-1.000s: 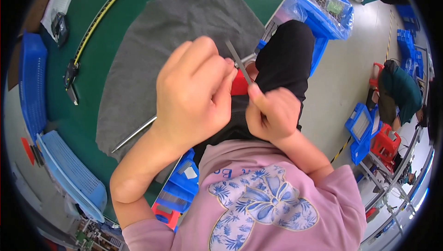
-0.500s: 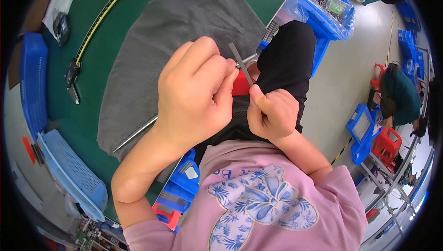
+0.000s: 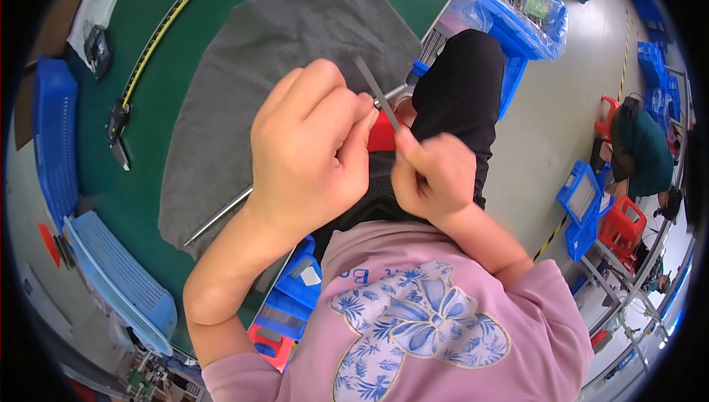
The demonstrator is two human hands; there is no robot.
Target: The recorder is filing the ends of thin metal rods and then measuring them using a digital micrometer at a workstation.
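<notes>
My left hand (image 3: 310, 143) is closed around a thin silver metal rod (image 3: 221, 215). The rod runs slantwise over the grey cloth, passes behind my left wrist and comes out past the fingertips towards my knee. A narrow flat grey file (image 3: 375, 90) crosses the rod just beyond my left thumb and seems to touch it. My right hand (image 3: 436, 173), slightly blurred, pinches the file's lower end between thumb and curled fingers. Whether the file has a handle inside my fist is hidden.
The grey cloth (image 3: 244, 69) covers part of the green table (image 3: 148, 217). A caliper (image 3: 117, 125) and blue baskets (image 3: 122, 273) lie to the left. A blue bin of small metal parts (image 3: 509, 3) stands beyond my knee. Another person (image 3: 642, 147) sits far right near red stools (image 3: 622, 226).
My right hand has shifted slightly up and left, sliding the file across the rod so its tip reaches farther. My left hand and the rod have hardly moved.
</notes>
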